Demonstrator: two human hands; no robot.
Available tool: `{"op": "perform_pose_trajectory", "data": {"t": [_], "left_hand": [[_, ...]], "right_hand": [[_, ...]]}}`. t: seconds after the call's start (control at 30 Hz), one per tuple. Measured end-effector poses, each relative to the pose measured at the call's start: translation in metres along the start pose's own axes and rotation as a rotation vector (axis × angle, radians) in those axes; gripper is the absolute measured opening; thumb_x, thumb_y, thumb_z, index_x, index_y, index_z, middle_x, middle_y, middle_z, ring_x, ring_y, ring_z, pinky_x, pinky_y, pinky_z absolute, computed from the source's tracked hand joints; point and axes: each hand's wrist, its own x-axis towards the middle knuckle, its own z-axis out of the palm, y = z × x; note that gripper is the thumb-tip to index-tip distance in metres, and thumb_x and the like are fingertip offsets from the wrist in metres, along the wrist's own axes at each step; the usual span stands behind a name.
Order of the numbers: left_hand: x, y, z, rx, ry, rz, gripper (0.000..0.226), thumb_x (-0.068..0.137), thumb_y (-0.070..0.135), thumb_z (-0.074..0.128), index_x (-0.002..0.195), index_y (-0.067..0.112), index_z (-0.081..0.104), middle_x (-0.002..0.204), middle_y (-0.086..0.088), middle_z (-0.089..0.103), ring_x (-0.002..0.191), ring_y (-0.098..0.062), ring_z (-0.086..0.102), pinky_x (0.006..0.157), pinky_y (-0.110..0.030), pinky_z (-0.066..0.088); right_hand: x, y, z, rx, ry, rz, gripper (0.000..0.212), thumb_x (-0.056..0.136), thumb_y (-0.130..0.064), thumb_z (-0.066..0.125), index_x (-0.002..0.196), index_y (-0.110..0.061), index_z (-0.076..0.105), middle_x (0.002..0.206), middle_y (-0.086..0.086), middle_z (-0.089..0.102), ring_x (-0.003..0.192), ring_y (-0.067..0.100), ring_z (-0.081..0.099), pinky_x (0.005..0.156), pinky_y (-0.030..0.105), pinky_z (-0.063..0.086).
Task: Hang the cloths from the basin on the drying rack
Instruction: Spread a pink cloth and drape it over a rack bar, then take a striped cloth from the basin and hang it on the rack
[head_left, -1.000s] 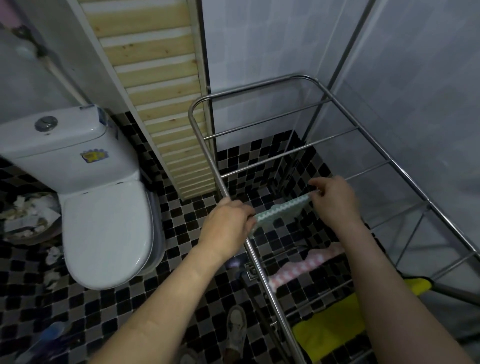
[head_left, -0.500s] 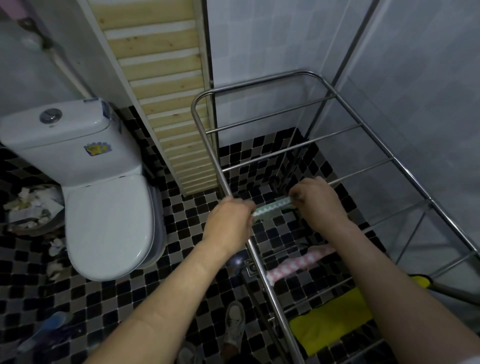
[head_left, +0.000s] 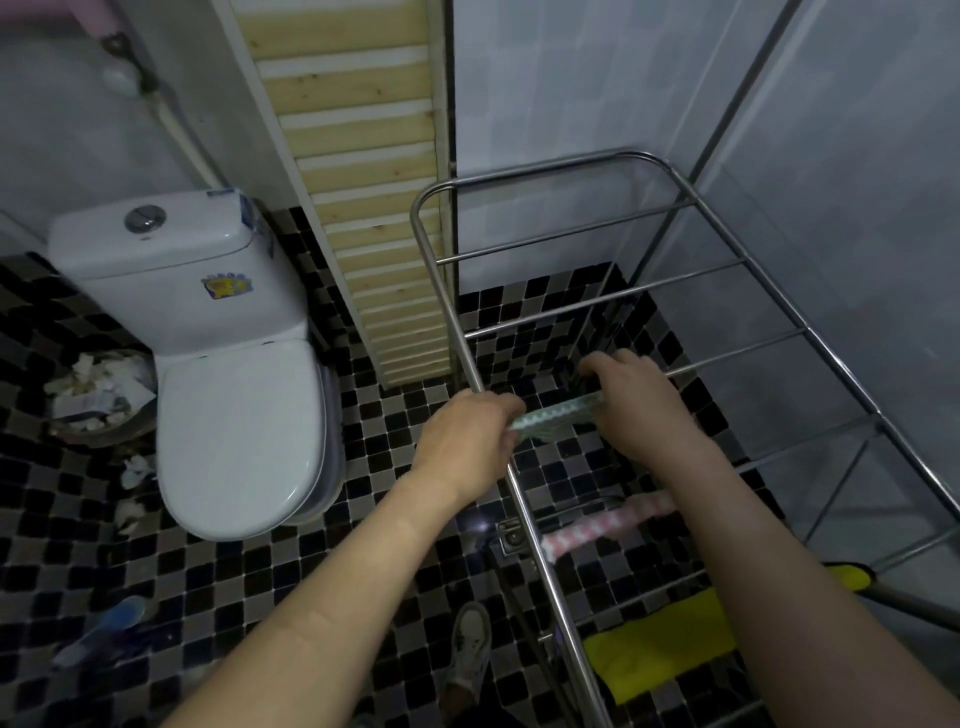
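A steel drying rack (head_left: 722, 266) with several crossbars fills the right half of the view. A green-and-white patterned cloth (head_left: 556, 415) lies stretched along one bar near the rack's left rail. My left hand (head_left: 467, 441) grips its left end at the rail. My right hand (head_left: 631, 400) holds its right end, fingers curled over the bar. A pink-and-white cloth (head_left: 597, 530) hangs on a nearer bar, and a yellow cloth (head_left: 660, 649) on a bar nearer still. The basin is out of view.
A white toilet (head_left: 234, 415) stands at left, with a waste bin (head_left: 98, 389) full of paper beside it. A slatted wooden panel (head_left: 363, 182) leans on the wall behind the rack. A shoe (head_left: 470, 644) shows on the black-and-grey tiled floor below.
My right hand has slid left along the bar toward my left hand, bunching the green cloth shorter. The camera has tilted slightly, shifting the scene down.
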Motion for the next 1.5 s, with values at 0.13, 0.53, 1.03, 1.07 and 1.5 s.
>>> {"op": "perform_pose_trajectory", "data": {"t": [0.13, 0.53, 1.03, 1.07, 1.5], "left_hand": [[-0.026, -0.011, -0.009, -0.204, 0.106, -0.063, 0.026, 0.096, 0.023, 0.054, 0.121, 0.024, 0.064, 0.115, 0.006, 0.066, 0.106, -0.011, 0.056, 0.092, -0.029, 0.047], [-0.155, -0.074, -0.051, -0.516, 0.392, -0.353, 0.015, 0.096, 0.021, 0.054, 0.094, 0.028, 0.067, 0.071, 0.007, 0.066, 0.065, -0.008, 0.060, 0.060, -0.027, 0.050], [-0.459, -0.193, -0.089, -0.403, 0.631, -0.842, 0.021, 0.101, 0.022, 0.036, 0.096, 0.030, 0.055, 0.070, -0.008, 0.065, 0.060, -0.027, 0.058, 0.059, -0.046, 0.048], [-0.472, -0.199, -0.088, -0.397, 0.629, -0.877, 0.021, 0.101, 0.020, 0.037, 0.096, 0.031, 0.054, 0.071, -0.008, 0.065, 0.062, -0.027, 0.059, 0.060, -0.046, 0.049], [-0.634, -0.294, -0.020, -0.508, 0.474, -1.386, 0.044, 0.091, 0.014, 0.050, 0.133, 0.028, 0.051, 0.146, 0.001, 0.042, 0.133, -0.022, 0.040, 0.093, -0.028, 0.036]], "right_hand": [[-0.003, -0.032, -0.010, 0.123, 0.053, -0.083, 0.032, 0.093, -0.015, 0.057, 0.125, -0.018, 0.058, 0.113, 0.004, 0.058, 0.105, 0.023, 0.056, 0.081, 0.030, 0.044], [-0.055, -0.181, -0.001, 0.297, -0.056, -0.415, 0.016, 0.095, -0.023, 0.057, 0.102, -0.018, 0.070, 0.086, -0.009, 0.063, 0.076, 0.005, 0.055, 0.069, 0.016, 0.041], [-0.210, -0.440, 0.112, 0.722, -0.497, -0.630, 0.015, 0.093, -0.015, 0.059, 0.086, -0.023, 0.070, 0.083, 0.017, 0.071, 0.069, 0.016, 0.059, 0.071, 0.035, 0.051], [-0.216, -0.450, 0.119, 0.724, -0.524, -0.640, 0.015, 0.093, -0.014, 0.058, 0.088, -0.022, 0.070, 0.081, 0.018, 0.069, 0.067, 0.017, 0.057, 0.067, 0.033, 0.049], [-0.280, -0.587, 0.239, 0.303, -0.895, -0.857, 0.031, 0.095, -0.018, 0.056, 0.125, -0.015, 0.055, 0.106, 0.004, 0.061, 0.090, 0.018, 0.059, 0.078, 0.031, 0.048]]}}
